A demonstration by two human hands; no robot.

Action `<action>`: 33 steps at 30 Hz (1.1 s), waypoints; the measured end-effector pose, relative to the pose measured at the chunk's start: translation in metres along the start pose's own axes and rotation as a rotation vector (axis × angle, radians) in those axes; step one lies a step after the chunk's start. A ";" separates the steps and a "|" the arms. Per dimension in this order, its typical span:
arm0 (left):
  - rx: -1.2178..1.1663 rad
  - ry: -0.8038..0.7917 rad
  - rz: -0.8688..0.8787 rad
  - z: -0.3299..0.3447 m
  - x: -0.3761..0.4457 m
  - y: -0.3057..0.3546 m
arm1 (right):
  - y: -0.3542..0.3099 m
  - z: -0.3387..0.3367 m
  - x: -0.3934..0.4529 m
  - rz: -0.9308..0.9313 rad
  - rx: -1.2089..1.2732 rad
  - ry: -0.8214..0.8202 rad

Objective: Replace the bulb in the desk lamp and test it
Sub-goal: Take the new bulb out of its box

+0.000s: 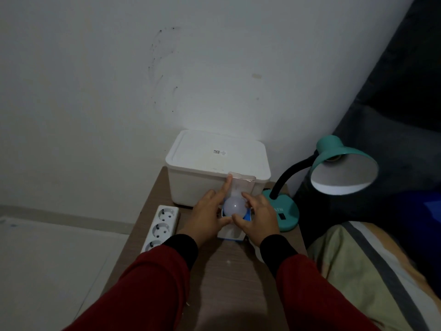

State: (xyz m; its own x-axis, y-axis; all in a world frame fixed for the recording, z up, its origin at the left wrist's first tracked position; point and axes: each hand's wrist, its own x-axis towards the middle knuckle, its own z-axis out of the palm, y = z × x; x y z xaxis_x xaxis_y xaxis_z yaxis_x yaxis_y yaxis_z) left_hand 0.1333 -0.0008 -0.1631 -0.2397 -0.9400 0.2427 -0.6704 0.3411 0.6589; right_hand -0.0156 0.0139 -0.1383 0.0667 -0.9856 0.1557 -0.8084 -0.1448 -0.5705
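A white round bulb (235, 206) pokes out of a small blue-and-white carton (231, 234) standing on the brown table (229, 271). My left hand (208, 217) grips the carton's left side, its forefinger holding the open flap (242, 183) back. My right hand (259, 218) holds the bulb between thumb and fingers. To the right stands the teal desk lamp (343, 163) with a black flexible neck and teal base (285, 211); its shade faces me and the socket (335, 158) inside looks empty.
A white lidded plastic box (214, 163) stands behind the carton against the wall. A white power strip (161, 226) lies at the table's left edge. A bed with a striped blanket (372, 271) borders the right side.
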 end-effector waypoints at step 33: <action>-0.016 0.001 -0.015 0.001 -0.002 0.003 | -0.007 -0.012 0.015 0.119 0.187 0.032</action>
State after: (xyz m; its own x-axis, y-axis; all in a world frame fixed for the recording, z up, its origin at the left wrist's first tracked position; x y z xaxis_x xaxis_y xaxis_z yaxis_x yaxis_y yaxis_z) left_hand 0.1311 0.0026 -0.1618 -0.2290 -0.9451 0.2330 -0.6627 0.3267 0.6739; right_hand -0.0161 0.0011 -0.1220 -0.0439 -0.9938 0.1021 -0.6870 -0.0442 -0.7253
